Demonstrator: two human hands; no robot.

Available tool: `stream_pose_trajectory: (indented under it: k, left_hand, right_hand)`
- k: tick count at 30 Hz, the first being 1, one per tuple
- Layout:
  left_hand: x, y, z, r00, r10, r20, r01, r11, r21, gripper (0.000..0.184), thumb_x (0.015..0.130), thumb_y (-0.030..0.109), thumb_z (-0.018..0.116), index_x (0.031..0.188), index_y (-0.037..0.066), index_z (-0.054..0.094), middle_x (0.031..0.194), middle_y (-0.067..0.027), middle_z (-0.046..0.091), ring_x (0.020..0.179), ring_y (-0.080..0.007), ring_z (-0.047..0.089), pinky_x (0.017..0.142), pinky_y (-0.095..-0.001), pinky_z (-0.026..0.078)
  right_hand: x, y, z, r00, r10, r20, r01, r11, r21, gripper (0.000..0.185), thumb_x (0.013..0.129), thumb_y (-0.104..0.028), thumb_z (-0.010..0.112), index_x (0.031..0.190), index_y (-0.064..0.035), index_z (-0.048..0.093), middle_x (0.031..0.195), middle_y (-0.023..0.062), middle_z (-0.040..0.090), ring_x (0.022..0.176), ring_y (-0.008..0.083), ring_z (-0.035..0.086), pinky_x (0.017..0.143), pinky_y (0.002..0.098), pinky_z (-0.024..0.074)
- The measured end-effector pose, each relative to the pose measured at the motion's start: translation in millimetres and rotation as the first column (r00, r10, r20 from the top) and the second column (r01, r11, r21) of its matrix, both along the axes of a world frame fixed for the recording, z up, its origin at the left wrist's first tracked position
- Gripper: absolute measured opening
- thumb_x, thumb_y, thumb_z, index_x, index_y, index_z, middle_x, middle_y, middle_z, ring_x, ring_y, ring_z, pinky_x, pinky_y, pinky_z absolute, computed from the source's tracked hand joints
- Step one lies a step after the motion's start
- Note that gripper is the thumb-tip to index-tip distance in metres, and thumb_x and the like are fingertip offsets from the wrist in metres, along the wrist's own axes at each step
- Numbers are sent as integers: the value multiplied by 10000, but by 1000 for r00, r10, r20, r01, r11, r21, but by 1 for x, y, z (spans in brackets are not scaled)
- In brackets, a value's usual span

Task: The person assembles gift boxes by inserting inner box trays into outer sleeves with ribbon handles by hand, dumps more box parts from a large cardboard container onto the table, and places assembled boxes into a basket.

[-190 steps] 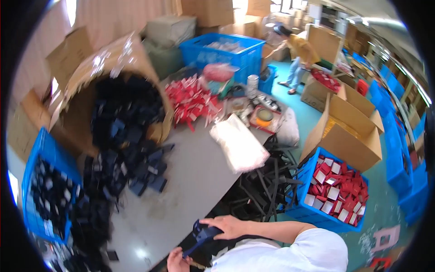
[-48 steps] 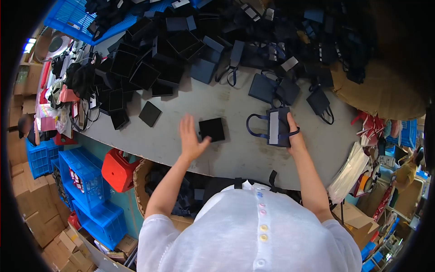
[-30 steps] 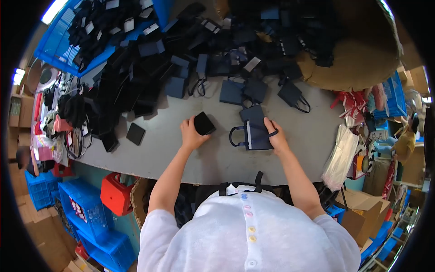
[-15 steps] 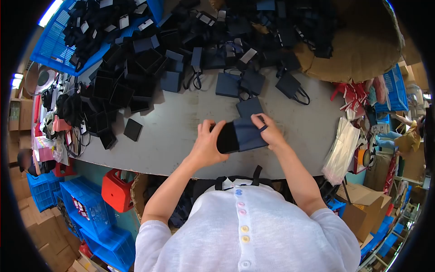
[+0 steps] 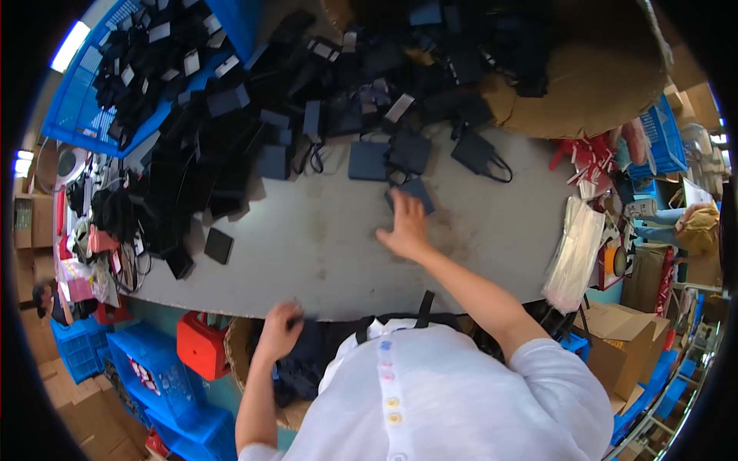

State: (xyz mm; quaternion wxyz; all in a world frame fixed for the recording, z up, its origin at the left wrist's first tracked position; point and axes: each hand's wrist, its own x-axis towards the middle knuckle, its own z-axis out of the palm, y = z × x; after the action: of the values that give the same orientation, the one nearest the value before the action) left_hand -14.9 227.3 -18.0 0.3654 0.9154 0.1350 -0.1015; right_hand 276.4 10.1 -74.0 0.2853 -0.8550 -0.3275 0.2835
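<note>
On the desk (image 5: 338, 246), the released right grip (image 5: 407, 232) part-covers a blue bag (image 5: 422, 197), its right edge slanting far-left to near-right, long axis unclear; I cannot tell the blurred left grip (image 5: 279, 332)'s hold.

I had my right arm (image 5: 478, 298) stretched forward and slanted inward, my right hand (image 5: 409, 227) open, thumb apart from the fingers. My left arm (image 5: 257, 399) stayed lower, my left hand (image 5: 277, 333) half curled, its fingers blurred.
</note>
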Motion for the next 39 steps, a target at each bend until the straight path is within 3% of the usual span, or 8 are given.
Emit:
stream_pose_trajectory:
  k: [3,6,9,14,22,28,33,39]
  left_hand:
    - [-16,-10,43,890,48,-454,122,933,339,332,746,192,715,1008,-3,651,1071,-191,611,1011,-368,573,875,-395,465]
    - [29,-25,31,962,188,-199,-212,971,-112,469,761,248,720,1154,14,616,1191,-173,583,1114,-331,547,962,-429,426]
    - [94,-65,5,897,410,-165,-401,601,-691,851,733,153,768,1422,-1,292,1326,-129,503,1215,-251,486,1005,-411,392]
    - [166,-101,27,891,437,-123,-249,244,-937,1172,559,132,873,1460,22,131,1326,-143,421,1212,-246,447,1005,-381,393]
    - [180,-115,23,911,189,368,-101,964,-245,1086,494,154,864,1369,-10,241,1324,-199,354,1218,-368,356,1000,-428,365]
    - [181,-118,18,906,125,404,-87,990,-111,976,528,169,843,1315,-25,299,1323,-219,350,1215,-394,327,1011,-464,342]
    - [187,-122,19,919,199,340,-137,970,-199,1029,520,128,844,1356,-1,258,1325,-209,343,1193,-406,339,1012,-467,335]
    - [193,-122,32,879,293,377,-135,910,-393,1108,495,103,873,1392,45,226,1330,-187,331,1231,-363,352,988,-431,395]
  right_hand:
    - [32,-1,-8,871,-321,372,417,883,-216,1076,653,-307,773,1472,-128,98,1396,253,313,1300,394,313,1072,464,262]
    - [37,-1,4,931,-279,234,344,887,-308,1120,634,-272,794,1483,-158,73,1428,250,270,1320,390,300,1088,451,259]
    - [11,-10,36,893,-5,-449,225,871,437,1213,574,-202,848,1490,-166,53,1470,202,253,1343,360,300,1090,435,268]
    - [5,-30,112,893,249,-375,21,810,586,1048,651,-162,774,1477,-132,130,1452,170,324,1327,314,354,1074,412,301]
    - [4,-4,127,989,-126,76,83,906,415,417,760,-103,576,1164,-1,574,1139,190,613,1069,345,580,923,380,458]
    - [-3,16,121,947,-33,320,-37,977,210,283,728,-69,585,996,9,634,988,165,647,924,332,618,792,400,504]
    - [10,17,131,815,-202,544,-226,752,619,224,686,-12,657,908,-10,678,784,108,668,715,258,648,675,323,527]
    - [26,-13,179,980,-137,144,30,818,574,226,682,-7,677,906,-30,698,738,89,655,638,161,616,609,263,490]
